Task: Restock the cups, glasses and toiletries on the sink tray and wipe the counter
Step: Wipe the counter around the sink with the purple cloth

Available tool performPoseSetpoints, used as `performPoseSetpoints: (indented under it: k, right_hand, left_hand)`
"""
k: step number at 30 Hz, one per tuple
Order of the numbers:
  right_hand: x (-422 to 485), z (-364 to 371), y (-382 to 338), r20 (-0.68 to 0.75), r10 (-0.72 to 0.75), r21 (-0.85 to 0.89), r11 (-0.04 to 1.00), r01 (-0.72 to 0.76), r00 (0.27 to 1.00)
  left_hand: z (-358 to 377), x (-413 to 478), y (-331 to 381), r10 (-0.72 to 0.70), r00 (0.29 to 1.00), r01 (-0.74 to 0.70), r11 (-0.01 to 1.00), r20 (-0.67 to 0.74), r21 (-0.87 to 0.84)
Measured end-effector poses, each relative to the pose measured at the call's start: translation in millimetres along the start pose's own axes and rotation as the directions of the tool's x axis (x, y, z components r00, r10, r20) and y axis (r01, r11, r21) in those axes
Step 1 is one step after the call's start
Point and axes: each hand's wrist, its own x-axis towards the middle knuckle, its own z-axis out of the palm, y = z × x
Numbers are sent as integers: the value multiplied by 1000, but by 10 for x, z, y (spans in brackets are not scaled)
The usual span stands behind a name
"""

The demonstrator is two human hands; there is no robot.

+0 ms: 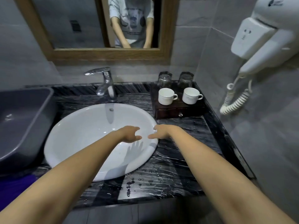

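A dark wooden tray (169,111) with a small drawer stands at the back right of the black marble counter (181,159). On it sit two white cups (166,96) (191,95), handles to the right, and behind them two upturned glasses (164,80) (185,79). My left hand (129,134) hovers over the right side of the white sink basin (84,131), fingers apart and empty. My right hand (159,131) is just beside it over the basin's right rim, also empty with fingers spread. No toiletries or cloth show.
A chrome tap (106,84) rises behind the basin. A grey plastic tub (27,120) fills the counter's left end. Water drops (131,185) lie on the front of the counter. A wall hair dryer (265,39) with coiled cord hangs at right; a wood-framed mirror (106,53) hangs above.
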Motion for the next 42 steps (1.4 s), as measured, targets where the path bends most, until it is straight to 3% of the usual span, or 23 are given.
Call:
performPoseSetpoints:
  k: [6, 16, 25, 31, 35, 39, 42]
  right_hand:
    - [137, -44, -782, 33, -141, -195, 970, 145, 989]
    - [146, 454, -2380, 141, -336, -186, 915, 358, 931]
    - [10, 1218, -3577, 218, -497, -306, 783, 542, 840]
    - [56, 1709, -3920, 131, -553, -291, 772, 565, 823]
    - [153, 1980, -3927, -2, -548, -306, 797, 521, 837]
    - [228, 2186, -3839, -159, -549, -320, 815, 483, 821]
    - [260, 2259, -3831, -272, -533, -256, 843, 474, 801]
  left_hand:
    - [-21, -594, -603, -103, 994, 107, 989, 46, -101]
    - [322, -2021, -1803, -244, 970, 237, 939, 2, -248]
    - [976, -3009, -2799, -422, 906, 413, 868, 29, -276]
    - [1386, -3179, -3034, -455, 889, 404, 836, -57, -372]
    - [1689, -3095, -3066, -466, 879, 386, 819, -100, -424]
    - [1855, -2996, -3084, -533, 803, 348, 782, -265, -517]
    - [1843, -2931, -3098, -627, 700, 304, 694, -341, -652]
